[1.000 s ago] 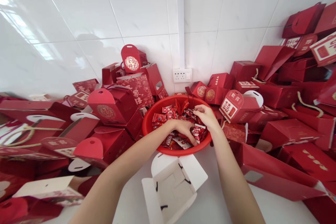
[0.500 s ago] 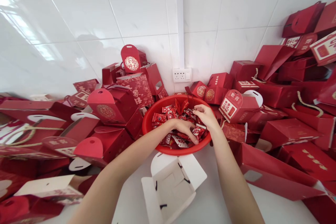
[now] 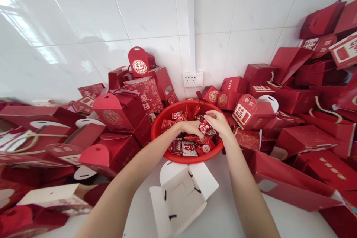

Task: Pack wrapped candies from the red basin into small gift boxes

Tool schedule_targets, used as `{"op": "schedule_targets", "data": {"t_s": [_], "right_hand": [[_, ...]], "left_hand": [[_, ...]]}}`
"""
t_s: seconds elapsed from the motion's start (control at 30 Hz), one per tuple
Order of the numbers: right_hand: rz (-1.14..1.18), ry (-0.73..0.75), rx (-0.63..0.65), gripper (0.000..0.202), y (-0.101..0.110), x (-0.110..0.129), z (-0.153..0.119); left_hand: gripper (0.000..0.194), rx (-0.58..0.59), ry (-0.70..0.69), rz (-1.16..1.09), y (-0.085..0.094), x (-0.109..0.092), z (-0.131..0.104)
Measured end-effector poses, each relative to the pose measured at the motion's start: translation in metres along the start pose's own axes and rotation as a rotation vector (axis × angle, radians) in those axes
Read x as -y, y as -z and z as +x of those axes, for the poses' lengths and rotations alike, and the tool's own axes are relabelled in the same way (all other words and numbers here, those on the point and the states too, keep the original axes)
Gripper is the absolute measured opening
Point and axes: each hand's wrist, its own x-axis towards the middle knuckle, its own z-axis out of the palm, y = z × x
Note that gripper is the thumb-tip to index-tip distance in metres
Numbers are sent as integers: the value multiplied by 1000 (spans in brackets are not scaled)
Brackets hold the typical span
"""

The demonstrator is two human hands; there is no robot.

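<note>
A red basin (image 3: 158, 150) holds many small red and white wrapped packets (image 3: 189, 148). Both hands reach into it. My left hand (image 3: 192, 128) curves around a red packet with a white emblem (image 3: 205, 127), at the basin's middle right. My right hand (image 3: 217, 121) is bent over the same cluster from the right side, its fingertips near that packet; what its fingers hold is partly hidden. Just below the basin, an open white box (image 3: 181, 197) lies with its flaps spread and its inside bare.
Red gift boxes are heaped on the left (image 3: 119, 109) and right (image 3: 295, 137), several with rope handles. A white tiled wall (image 3: 153, 3) rises behind, with a socket plate (image 3: 193, 79) above the basin. A long open red box (image 3: 292, 182) lies beside my right forearm.
My left hand has risen slightly from the basin's lower right, and a packet now shows between the hands. A white packet below lies uncovered. The box has barely shifted in view.
</note>
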Motion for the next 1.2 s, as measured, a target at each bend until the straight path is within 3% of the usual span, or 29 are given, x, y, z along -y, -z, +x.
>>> {"op": "schedule_targets", "data": {"t_s": [0.1,0.17,0.3,0.53,0.63,0.77,0.87,1.03,1.2], "right_hand": [[23,9,17,20,-1,5,-4],[34,15,23,20,-1,9,-6],[57,10,41,24,-1,12,-9],[59,-40,66,23,-1,13,-8],[44,-48,55,24,-1,12,-8],[29,-61,63,34,0,12,-9],[35,-72,63,41,1,12,-10],[135,-11,7,48,5,14,-8],[200,30,-17,39,6,15,-8]], "left_hand": [[23,63,-10,-62,7,-9,-2],[26,43,-36,-131,8,-14,-3],[36,-69,-66,-310,9,-18,-3],[39,-350,-101,-426,16,-7,1],[48,-418,-166,-491,18,-6,1],[42,-495,-207,-531,20,-10,-2],[39,-494,-181,-523,23,-16,-6],[32,-385,7,-482,27,-23,-12],[39,-350,77,-520,25,-23,-17]]}}
